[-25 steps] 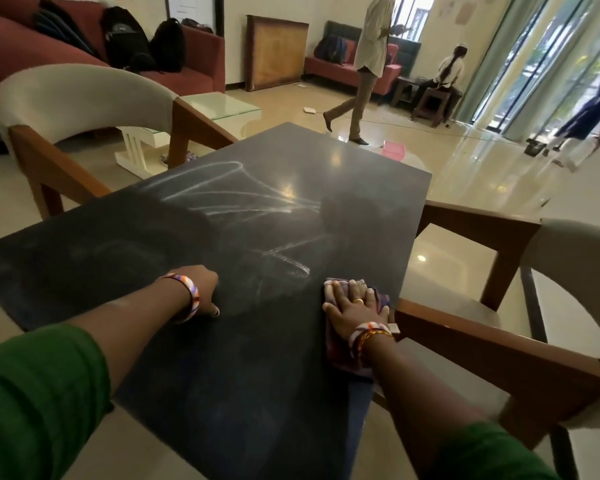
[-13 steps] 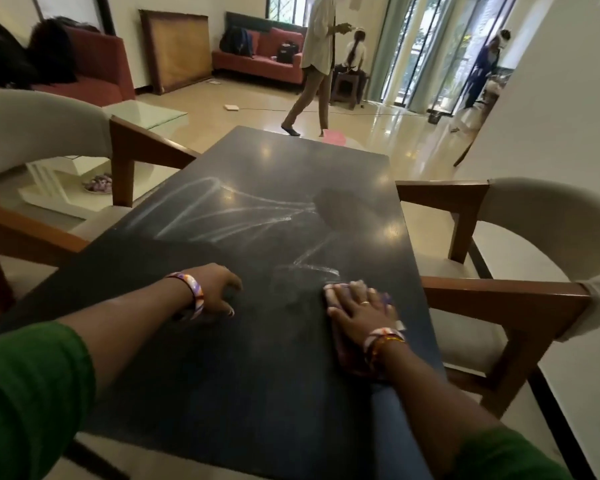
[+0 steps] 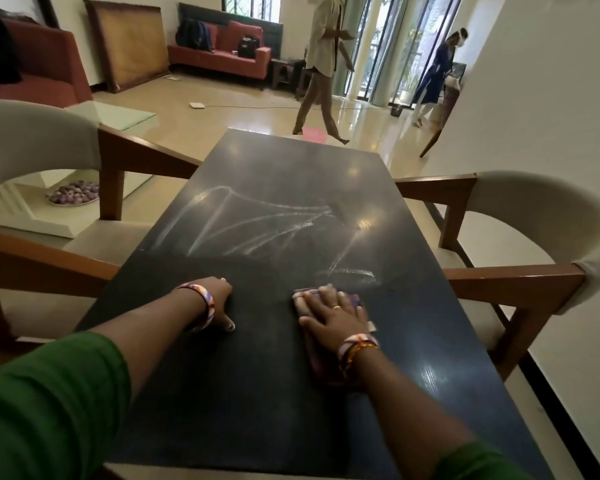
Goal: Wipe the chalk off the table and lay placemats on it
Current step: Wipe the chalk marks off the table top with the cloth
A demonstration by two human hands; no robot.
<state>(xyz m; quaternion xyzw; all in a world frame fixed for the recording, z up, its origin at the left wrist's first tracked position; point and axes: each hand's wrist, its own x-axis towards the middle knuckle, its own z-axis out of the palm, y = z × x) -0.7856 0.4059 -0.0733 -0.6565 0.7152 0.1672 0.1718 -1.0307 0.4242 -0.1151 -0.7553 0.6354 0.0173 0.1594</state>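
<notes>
My R hand [image 3: 333,315] fingers are flat & spread, pressing the cloth [image 3: 321,355] down on the table [image 3: 291,161]; not curled round it, just palm + straight fingers on top. Vs 1 s ago the cloth has slid off the right edge inward, now sits abt mid-width toward the near end, w/ its front edge just short of the lowest chalk squiggle [image 3: 352,273]. My L hand [image 3: 217,301] fingers are curled under w/ knuckles/thumb propped on the tabletop, holding nothing; it's shifted a bit toward the centre too, bracing me. Near half of the table looks dark & mostly clean, faint haze only. The big chalk lines [image 3: 257,223] across the middle, reaching toward the left edge, are same as before, untouched. So I judge wiping is maybe part done; next strokes need to push fwd thru the squiggle then the fan of lines. No placemats in view, that step not begun. Chairs flank both long edges.
</notes>
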